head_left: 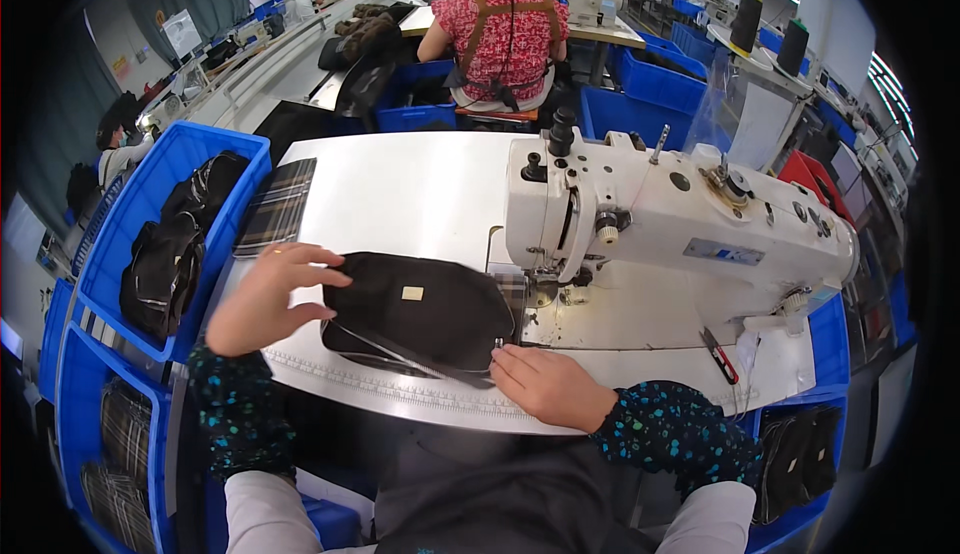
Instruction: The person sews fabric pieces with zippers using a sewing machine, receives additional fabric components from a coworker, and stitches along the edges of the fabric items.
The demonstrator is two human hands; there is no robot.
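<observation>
A black zippered pouch (425,304) with a small pale label lies on the white sewing table, its right end beside the needle area of the sewing machine (640,214). At its left end hovers my left hand (275,294), thumb and fingers spread, fingertips by the pouch's edge. My right hand (550,384) has its fingers closed at the pouch's lower right corner, where a small metal zipper pull (498,343) shows. The zipper (400,352) runs along the near side. A piece of plaid cloth (510,289) shows between the pouch and the machine's foot.
Red-handled thread snips (720,356) lie right of my right hand. Folded plaid cloth (277,209) sits at the table's left edge. Blue bins (105,254) with black pouches and plaid pieces stand left; another bin (840,394) is at right. Ahead, a person in red (505,39) sits working.
</observation>
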